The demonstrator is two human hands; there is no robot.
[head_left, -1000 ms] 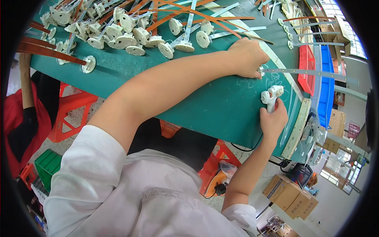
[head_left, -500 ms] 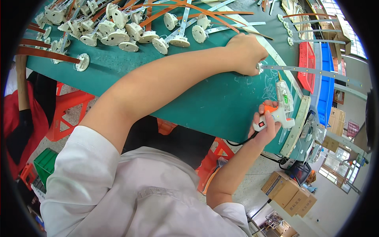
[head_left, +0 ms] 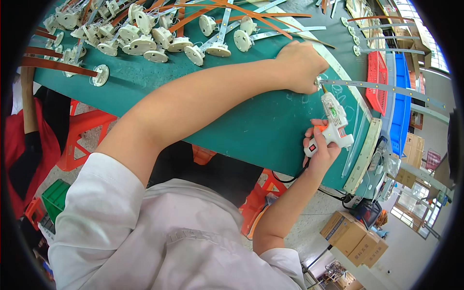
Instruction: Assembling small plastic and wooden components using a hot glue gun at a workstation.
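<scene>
Far left of the glue gun (head_left: 333,113) we log a single white disc (head_left: 100,76) on the green surface (head_left: 251,130), a brown strip (head_left: 63,66) running leftward from it. Nearer, up and left of the glue gun, we see a heap of white discs (head_left: 142,44) with brown and pale strips, many overlapping. Just up-left of the glue gun's nozzle, the left hand (head_left: 303,67) is closed round the end of an LED strip (head_left: 355,84), fingertips mostly hidden from us. The right hand (head_left: 321,145) is wrapped round the glue gun's handle. Nozzle at the strip's held end; contact, we cannot tell. From there the LED strip extends rightward above the glue gun, crossing our view of a red basket (head_left: 377,67); farther right of the glue gun, a blue tray (head_left: 400,116).
</scene>
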